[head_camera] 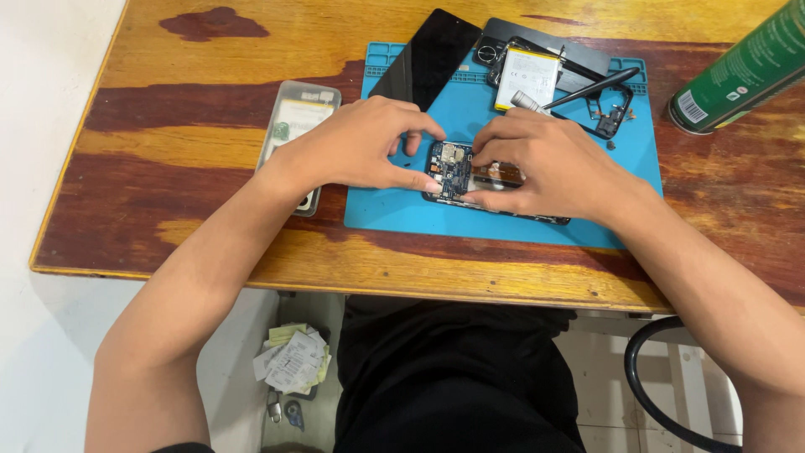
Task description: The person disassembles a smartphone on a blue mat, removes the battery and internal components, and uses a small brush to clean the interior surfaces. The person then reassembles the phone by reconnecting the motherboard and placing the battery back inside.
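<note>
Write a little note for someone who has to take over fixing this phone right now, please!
Left hand: thumb and fingers steady the left end of the opened phone. Right hand: fingertips press on the phone's middle, beside the exposed circuit board.
The phone lies on the blue repair mat, on the wooden table.
Already out: the black screen panel, the white battery and a black frame piece, all at the mat's far side, with a black stylus-like tool across them.
Left: the phone is open, its parts not refitted. A clear case and a green spray can sit off the mat.
</note>
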